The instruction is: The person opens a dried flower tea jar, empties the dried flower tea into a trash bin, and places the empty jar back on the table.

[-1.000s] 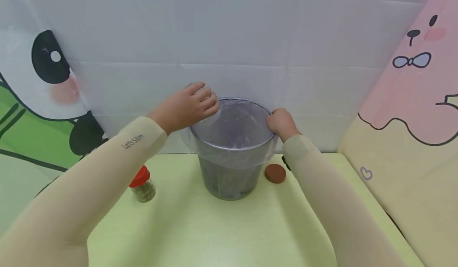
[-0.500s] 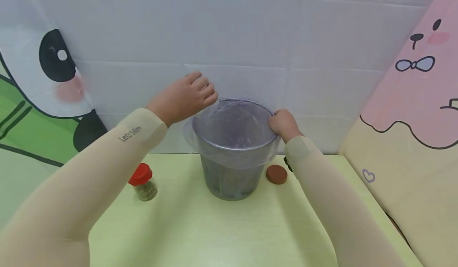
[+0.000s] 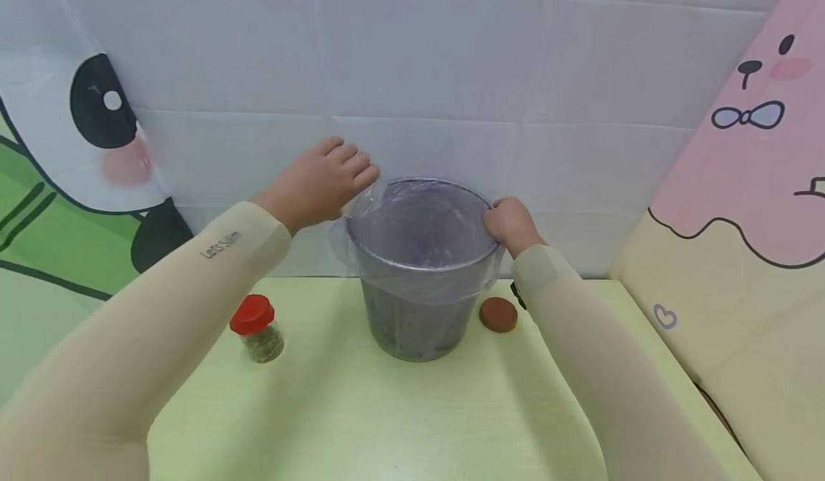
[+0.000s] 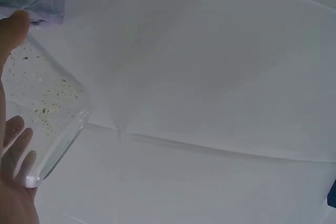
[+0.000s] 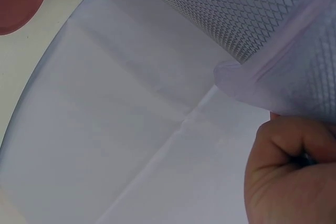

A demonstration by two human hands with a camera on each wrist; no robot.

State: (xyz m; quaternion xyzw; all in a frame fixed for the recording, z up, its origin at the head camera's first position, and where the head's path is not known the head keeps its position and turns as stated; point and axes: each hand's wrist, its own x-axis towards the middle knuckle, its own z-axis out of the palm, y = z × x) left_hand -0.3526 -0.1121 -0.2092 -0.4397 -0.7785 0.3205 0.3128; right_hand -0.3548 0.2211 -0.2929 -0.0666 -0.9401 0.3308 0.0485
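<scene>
In the left wrist view, my left hand (image 3: 325, 180) grips a clear jar (image 4: 55, 95) with small green-brown flecks clinging to its inside. The head view has this hand at the bin's left rim, back of the hand up, hiding most of the jar. A grey mesh bin (image 3: 412, 327) stands upright on the table, lined with a thin see-through plastic bag (image 3: 422, 289) folded over its rim. My right hand (image 3: 512, 225) holds the bin's right rim and the liner there, fingers curled. The right wrist view shows the mesh wall (image 5: 220, 11) beside that hand.
A jar with a red lid (image 3: 253, 314) and dried contents stands on the pale yellow-green table (image 3: 387, 424), left of the bin. A round brown-red lid (image 3: 498, 314) lies to its right. Behind rises a white sheet-covered wall (image 3: 419, 59), with cartoon-printed sheets at both sides.
My left hand rose a little with the clear jar, then shifted left and slightly down. The right hand keeps its hold on the rim, and the bin stays in place.
</scene>
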